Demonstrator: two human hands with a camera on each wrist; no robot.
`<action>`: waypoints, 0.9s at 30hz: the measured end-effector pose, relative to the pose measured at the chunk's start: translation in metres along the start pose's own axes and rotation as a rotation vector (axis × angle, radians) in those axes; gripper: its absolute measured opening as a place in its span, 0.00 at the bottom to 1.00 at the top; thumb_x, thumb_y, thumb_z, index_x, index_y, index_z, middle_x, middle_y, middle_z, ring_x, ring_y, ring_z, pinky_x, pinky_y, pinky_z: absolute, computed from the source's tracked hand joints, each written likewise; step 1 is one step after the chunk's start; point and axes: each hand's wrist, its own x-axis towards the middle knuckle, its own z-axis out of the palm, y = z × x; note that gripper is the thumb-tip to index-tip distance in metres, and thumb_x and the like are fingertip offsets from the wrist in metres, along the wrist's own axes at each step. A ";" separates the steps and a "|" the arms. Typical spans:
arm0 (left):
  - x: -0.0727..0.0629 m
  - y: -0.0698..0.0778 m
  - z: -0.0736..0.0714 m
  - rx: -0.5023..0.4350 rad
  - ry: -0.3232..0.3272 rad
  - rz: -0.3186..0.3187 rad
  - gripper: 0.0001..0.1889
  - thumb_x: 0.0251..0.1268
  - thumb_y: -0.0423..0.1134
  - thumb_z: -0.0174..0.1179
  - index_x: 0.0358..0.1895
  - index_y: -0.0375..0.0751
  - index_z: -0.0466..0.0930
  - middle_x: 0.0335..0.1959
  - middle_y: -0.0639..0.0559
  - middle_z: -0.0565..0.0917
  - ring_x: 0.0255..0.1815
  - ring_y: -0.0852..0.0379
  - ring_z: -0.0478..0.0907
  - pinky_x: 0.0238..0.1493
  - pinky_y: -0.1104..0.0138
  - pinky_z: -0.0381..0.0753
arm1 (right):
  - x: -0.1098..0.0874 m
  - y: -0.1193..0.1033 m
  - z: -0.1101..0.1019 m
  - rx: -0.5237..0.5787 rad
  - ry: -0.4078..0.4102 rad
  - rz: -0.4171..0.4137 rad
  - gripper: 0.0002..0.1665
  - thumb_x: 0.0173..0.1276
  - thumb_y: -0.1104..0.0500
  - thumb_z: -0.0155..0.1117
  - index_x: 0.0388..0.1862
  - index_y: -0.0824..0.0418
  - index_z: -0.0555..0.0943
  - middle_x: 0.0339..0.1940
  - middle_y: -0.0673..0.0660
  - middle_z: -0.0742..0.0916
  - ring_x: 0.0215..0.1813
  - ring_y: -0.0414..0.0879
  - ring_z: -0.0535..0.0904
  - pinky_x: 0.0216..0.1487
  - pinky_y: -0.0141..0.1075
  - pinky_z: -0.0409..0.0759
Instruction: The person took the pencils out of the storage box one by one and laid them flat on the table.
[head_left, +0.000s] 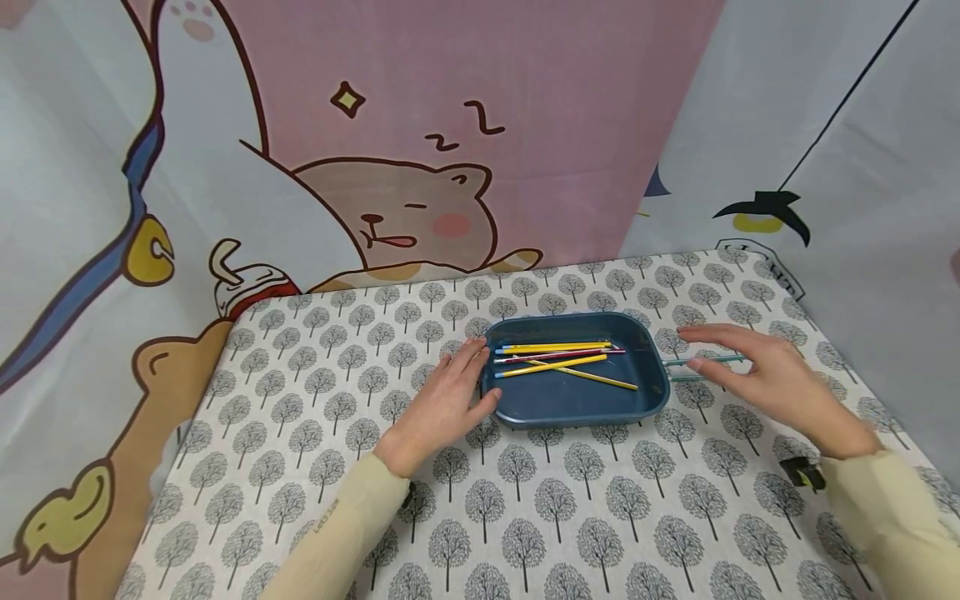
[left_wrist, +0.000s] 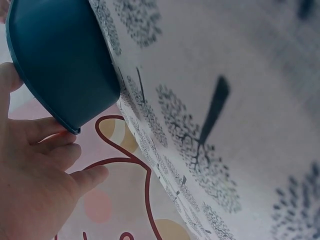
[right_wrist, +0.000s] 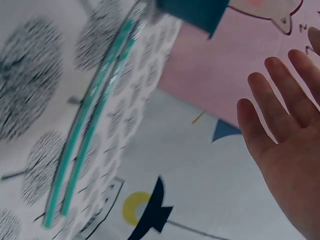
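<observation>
A dark blue rectangular tray (head_left: 577, 408) lies on the table in the head view. Inside it are several yellow pencils (head_left: 551, 367) with blue ends and a dark red pencil (head_left: 585, 354). My left hand (head_left: 442, 398) rests at the tray's left end, thumb and fingertips against the rim; the left wrist view shows them along the tray's edge (left_wrist: 65, 55). Right of the tray, my right hand (head_left: 772, 379) hovers with fingers spread and holds nothing. Below it two slim teal sticks (right_wrist: 63, 175) lie side by side on the cloth, their far ends close to the tray.
A white tablecloth (head_left: 517, 542) with grey tree prints covers the table. Behind it hangs a pink cartoon curtain (head_left: 585, 125), and a pale one (head_left: 862, 150) stands along the right side. A small black object (head_left: 801, 473) shows by the right sleeve.
</observation>
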 end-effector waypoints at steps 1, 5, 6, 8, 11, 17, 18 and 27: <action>0.000 0.000 0.000 0.002 -0.003 -0.002 0.37 0.79 0.55 0.55 0.78 0.30 0.63 0.81 0.40 0.60 0.82 0.43 0.56 0.78 0.42 0.59 | 0.001 -0.004 0.001 0.002 0.010 -0.017 0.26 0.72 0.57 0.72 0.68 0.46 0.82 0.68 0.54 0.83 0.70 0.32 0.71 0.63 0.18 0.62; 0.000 0.000 0.001 0.003 -0.008 -0.005 0.37 0.79 0.55 0.54 0.78 0.31 0.62 0.82 0.40 0.60 0.82 0.43 0.55 0.78 0.42 0.59 | 0.006 -0.017 0.005 0.046 0.025 -0.043 0.28 0.72 0.58 0.72 0.69 0.45 0.81 0.69 0.54 0.82 0.70 0.23 0.65 0.63 0.15 0.59; 0.000 0.000 0.001 0.002 -0.008 -0.004 0.37 0.79 0.55 0.54 0.78 0.31 0.62 0.81 0.39 0.60 0.82 0.43 0.55 0.78 0.42 0.59 | 0.007 -0.020 0.006 0.054 0.024 -0.045 0.29 0.71 0.59 0.72 0.70 0.45 0.80 0.70 0.54 0.82 0.71 0.23 0.64 0.65 0.16 0.59; 0.000 0.000 0.001 -0.003 -0.005 -0.003 0.37 0.78 0.54 0.55 0.78 0.30 0.63 0.81 0.39 0.60 0.82 0.43 0.55 0.78 0.42 0.59 | 0.010 -0.026 0.009 0.067 0.024 -0.052 0.31 0.70 0.59 0.73 0.71 0.44 0.80 0.71 0.53 0.81 0.73 0.26 0.64 0.67 0.19 0.59; 0.000 0.000 0.000 -0.008 0.000 0.000 0.37 0.78 0.54 0.56 0.78 0.30 0.63 0.81 0.39 0.61 0.82 0.43 0.55 0.78 0.41 0.59 | 0.015 -0.034 0.015 0.077 0.021 -0.065 0.33 0.69 0.59 0.74 0.72 0.44 0.78 0.72 0.50 0.80 0.75 0.31 0.65 0.69 0.22 0.60; 0.000 0.000 0.000 -0.012 0.000 0.003 0.37 0.79 0.54 0.55 0.78 0.30 0.63 0.81 0.38 0.61 0.82 0.43 0.56 0.77 0.41 0.59 | 0.024 -0.046 0.030 0.109 0.015 -0.102 0.35 0.67 0.59 0.76 0.73 0.50 0.77 0.73 0.56 0.79 0.73 0.58 0.73 0.68 0.58 0.72; 0.000 0.000 0.000 -0.011 -0.001 0.003 0.37 0.79 0.54 0.55 0.78 0.30 0.63 0.81 0.38 0.60 0.82 0.43 0.56 0.77 0.41 0.59 | 0.026 -0.048 0.033 0.123 0.010 -0.101 0.36 0.67 0.59 0.76 0.73 0.51 0.77 0.73 0.57 0.78 0.72 0.60 0.72 0.66 0.63 0.71; -0.001 0.000 0.000 -0.003 -0.004 0.004 0.38 0.79 0.56 0.53 0.78 0.30 0.63 0.81 0.39 0.60 0.82 0.43 0.56 0.78 0.42 0.59 | 0.041 -0.057 0.056 0.160 -0.027 -0.121 0.35 0.68 0.54 0.76 0.72 0.50 0.77 0.72 0.56 0.78 0.73 0.60 0.71 0.69 0.64 0.69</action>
